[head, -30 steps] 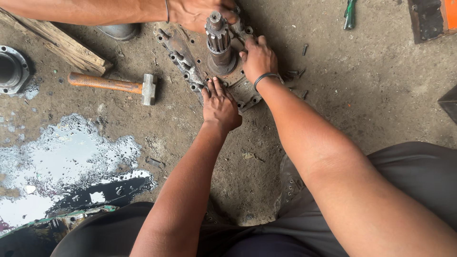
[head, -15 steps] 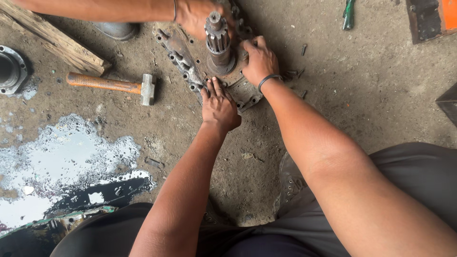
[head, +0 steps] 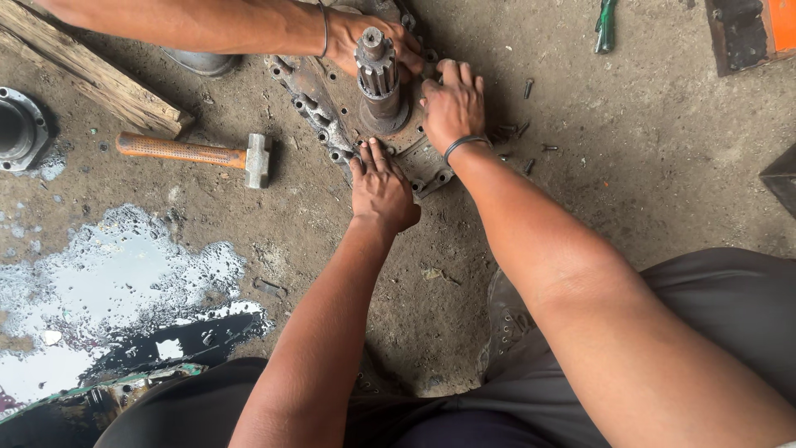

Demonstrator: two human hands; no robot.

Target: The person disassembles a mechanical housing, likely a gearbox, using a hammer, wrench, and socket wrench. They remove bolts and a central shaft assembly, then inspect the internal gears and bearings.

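Note:
A grimy metal housing plate (head: pixel 311 99) with bolt holes along its edge lies on the concrete floor, and a splined shaft (head: pixel 377 70) stands upright from its middle. My left hand (head: pixel 380 187) presses flat on the plate's near edge, fingers spread. My right hand (head: pixel 452 104) grips the plate's right side beside the shaft, a dark band on its wrist. Another person's hand (head: pixel 365 41) reaches in from the upper left and holds the plate behind the shaft.
A hammer (head: pixel 195 153) with an orange handle lies left of the plate. A wooden block (head: pixel 91 75) and a round metal part (head: pixel 18 129) sit farther left. Loose bolts (head: pixel 531 149) lie to the right. An oily puddle (head: pixel 108 282) spreads at lower left. A green tool (head: pixel 605 23) lies at top right.
Both of my hands and the other person's hand stay on the plate; my right hand's fingers have shifted slightly along its edge.

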